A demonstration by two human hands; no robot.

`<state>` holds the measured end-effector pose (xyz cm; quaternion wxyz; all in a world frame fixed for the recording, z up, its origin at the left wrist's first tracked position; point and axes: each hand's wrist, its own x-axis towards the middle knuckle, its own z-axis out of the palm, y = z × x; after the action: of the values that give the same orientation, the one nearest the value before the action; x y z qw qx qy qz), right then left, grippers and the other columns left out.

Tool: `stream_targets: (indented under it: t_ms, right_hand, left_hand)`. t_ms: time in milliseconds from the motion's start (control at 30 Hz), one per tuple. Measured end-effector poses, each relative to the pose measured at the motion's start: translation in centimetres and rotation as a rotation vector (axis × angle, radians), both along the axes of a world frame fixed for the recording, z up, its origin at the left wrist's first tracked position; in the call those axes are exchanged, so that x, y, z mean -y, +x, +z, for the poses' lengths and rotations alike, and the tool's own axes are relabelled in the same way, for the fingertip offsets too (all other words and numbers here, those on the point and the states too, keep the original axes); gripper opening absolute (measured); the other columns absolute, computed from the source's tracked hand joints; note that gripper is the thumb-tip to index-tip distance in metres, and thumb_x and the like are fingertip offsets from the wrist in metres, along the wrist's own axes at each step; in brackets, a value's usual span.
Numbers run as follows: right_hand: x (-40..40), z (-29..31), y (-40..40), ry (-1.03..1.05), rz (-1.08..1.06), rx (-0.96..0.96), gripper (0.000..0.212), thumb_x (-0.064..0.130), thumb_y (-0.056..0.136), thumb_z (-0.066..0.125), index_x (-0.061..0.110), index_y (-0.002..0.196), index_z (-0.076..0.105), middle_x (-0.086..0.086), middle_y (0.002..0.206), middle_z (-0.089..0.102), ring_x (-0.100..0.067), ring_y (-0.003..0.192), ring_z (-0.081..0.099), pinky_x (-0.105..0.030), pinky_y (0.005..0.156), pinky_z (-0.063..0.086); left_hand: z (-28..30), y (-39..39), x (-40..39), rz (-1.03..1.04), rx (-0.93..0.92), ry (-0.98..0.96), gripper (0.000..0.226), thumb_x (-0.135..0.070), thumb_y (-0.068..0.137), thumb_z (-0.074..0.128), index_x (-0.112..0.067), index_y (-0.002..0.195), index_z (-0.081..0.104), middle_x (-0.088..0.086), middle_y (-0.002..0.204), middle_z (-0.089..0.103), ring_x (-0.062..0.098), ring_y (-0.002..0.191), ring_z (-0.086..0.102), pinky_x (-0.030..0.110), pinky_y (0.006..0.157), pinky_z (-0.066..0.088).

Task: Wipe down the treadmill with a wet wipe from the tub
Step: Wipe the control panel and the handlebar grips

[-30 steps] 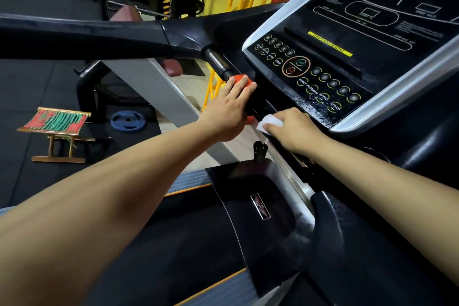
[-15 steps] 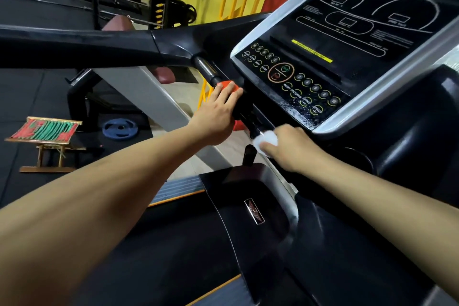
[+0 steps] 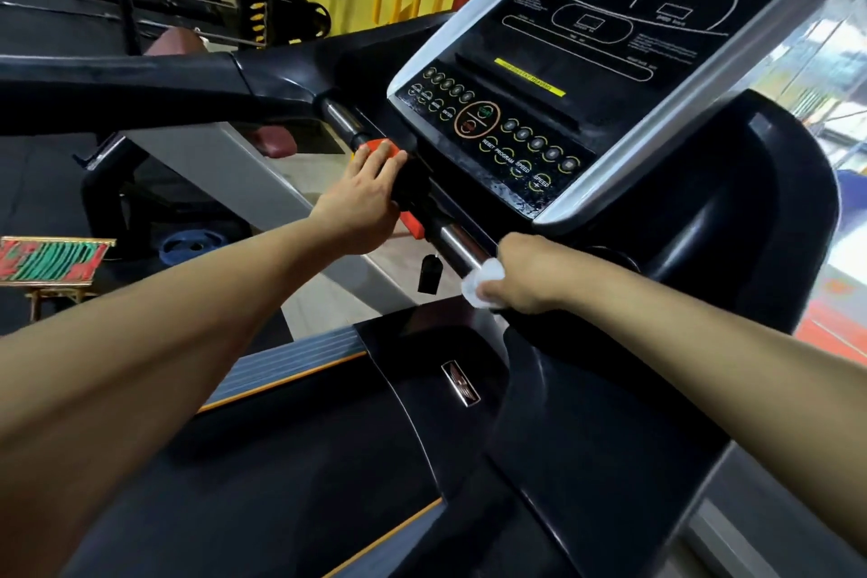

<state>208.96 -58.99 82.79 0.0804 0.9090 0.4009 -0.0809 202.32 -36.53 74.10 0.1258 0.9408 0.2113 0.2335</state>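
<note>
The treadmill console (image 3: 586, 75) tilts up ahead, black with round buttons and a silver rim. Below it runs a chrome crossbar (image 3: 452, 244) with an orange and black block (image 3: 408, 183) on it. My left hand (image 3: 363, 197) rests on that block, fingers laid over its orange top. My right hand (image 3: 525, 272) grips a white wet wipe (image 3: 481, 284) wrapped against the right part of the chrome bar. The wipe tub is not in view.
A black motor cover (image 3: 422, 380) and the belt lie below my arms. A long black handrail (image 3: 117, 85) crosses the left. On the floor to the left stand a small striped folding stool (image 3: 47, 260) and a blue weight plate (image 3: 192, 244).
My right hand has slid the wipe rightward and down along the bar, away from the console's lower edge. My left hand has stayed on the orange block.
</note>
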Motion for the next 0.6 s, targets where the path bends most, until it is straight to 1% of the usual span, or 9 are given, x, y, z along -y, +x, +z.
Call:
stream_targets:
  t_ms: [67, 133, 233, 300, 367, 433, 467, 533, 600]
  right_hand:
    - [-1.6, -0.6, -0.6, 0.056, 0.039, 0.043, 0.039, 0.034, 0.099, 0.058, 0.007, 0.127, 0.057, -0.018, 0.130, 0.058, -0.034, 0.112, 0.060, -0.029, 0.077, 0.042]
    - [-2.0, -1.2, -1.0, 0.045, 0.142, 0.108, 0.025, 0.023, 0.103, 0.051, 0.011, 0.124, 0.059, -0.018, 0.129, 0.057, -0.035, 0.114, 0.058, -0.031, 0.081, 0.044]
    - [1.3, -0.6, -0.6, -0.020, 0.257, 0.123, 0.018, 0.016, 0.102, 0.049, 0.028, 0.106, 0.062, -0.010, 0.112, 0.063, -0.033, 0.103, 0.062, -0.031, 0.074, 0.044]
    - [4.7, 0.0, 0.1, -0.054, 0.317, 0.085, 0.017, 0.017, 0.101, 0.047, 0.029, 0.094, 0.058, 0.000, 0.097, 0.063, -0.027, 0.093, 0.062, -0.035, 0.073, 0.051]
    - [7.8, 1.2, 0.3, -0.038, 0.402, 0.048, 0.017, 0.025, 0.103, 0.044, 0.024, 0.105, 0.061, 0.003, 0.107, 0.062, -0.024, 0.104, 0.060, -0.040, 0.090, 0.050]
    - [9.8, 2.8, 0.5, 0.106, 0.477, 0.065, 0.024, 0.026, 0.102, 0.046, 0.019, 0.107, 0.068, -0.002, 0.121, 0.061, -0.025, 0.111, 0.056, -0.042, 0.098, 0.044]
    - [10.4, 3.5, 0.6, 0.236, 0.468, 0.139, 0.023, 0.025, 0.100, 0.048, 0.020, 0.101, 0.071, -0.002, 0.119, 0.062, -0.025, 0.107, 0.056, -0.041, 0.095, 0.044]
    - [11.2, 3.7, 0.6, 0.456, 0.339, 0.273, 0.019, 0.024, 0.094, 0.053, 0.022, 0.090, 0.072, 0.002, 0.101, 0.067, -0.022, 0.092, 0.057, -0.040, 0.085, 0.047]
    - [11.5, 2.2, 0.5, 0.412, 0.220, 0.197, 0.010, 0.019, 0.092, 0.058, 0.020, 0.087, 0.066, 0.001, 0.087, 0.067, -0.023, 0.083, 0.062, -0.040, 0.079, 0.053]
  left_hand:
    - [0.7, -0.6, 1.4, 0.035, -0.036, 0.000, 0.068, -0.028, 0.104, 0.042, -0.015, 0.163, 0.010, 0.010, 0.171, 0.003, 0.034, 0.157, 0.000, 0.054, 0.123, 0.016]
    - [0.5, -1.0, 3.0, 0.018, -0.027, 0.096, 0.067, -0.029, 0.103, 0.042, -0.015, 0.163, 0.014, 0.011, 0.170, 0.007, 0.036, 0.156, 0.006, 0.052, 0.122, 0.018]
    - [-0.7, -1.2, 5.9, -0.117, 0.023, 0.183, 0.062, -0.026, 0.099, 0.045, -0.015, 0.158, 0.031, 0.013, 0.166, 0.026, 0.037, 0.153, 0.020, 0.051, 0.123, 0.023]
    - [-1.3, -1.2, 7.8, -0.236, 0.074, 0.180, 0.054, -0.024, 0.098, 0.043, -0.012, 0.151, 0.043, 0.013, 0.157, 0.041, 0.037, 0.147, 0.034, 0.049, 0.119, 0.031]
    - [-1.5, -1.2, 9.4, -0.331, 0.134, 0.173, 0.049, -0.026, 0.099, 0.036, -0.009, 0.142, 0.053, 0.014, 0.145, 0.053, 0.036, 0.135, 0.046, 0.044, 0.113, 0.037]
    - [-1.9, -1.0, 10.3, -0.372, 0.171, 0.184, 0.046, -0.026, 0.100, 0.036, -0.006, 0.137, 0.056, 0.015, 0.137, 0.057, 0.034, 0.127, 0.051, 0.037, 0.109, 0.036]
    - [-2.1, -0.9, 10.4, -0.374, 0.183, 0.179, 0.045, -0.026, 0.100, 0.038, -0.006, 0.136, 0.057, 0.015, 0.136, 0.057, 0.033, 0.127, 0.051, 0.036, 0.109, 0.035]
    - [-2.4, -0.9, 10.4, -0.356, 0.195, 0.156, 0.046, -0.026, 0.098, 0.041, -0.007, 0.137, 0.056, 0.014, 0.138, 0.055, 0.032, 0.130, 0.049, 0.036, 0.113, 0.033]
    - [-2.6, -0.8, 10.7, -0.349, 0.209, 0.144, 0.047, -0.026, 0.097, 0.041, -0.007, 0.138, 0.054, 0.014, 0.139, 0.054, 0.031, 0.132, 0.047, 0.037, 0.117, 0.031]
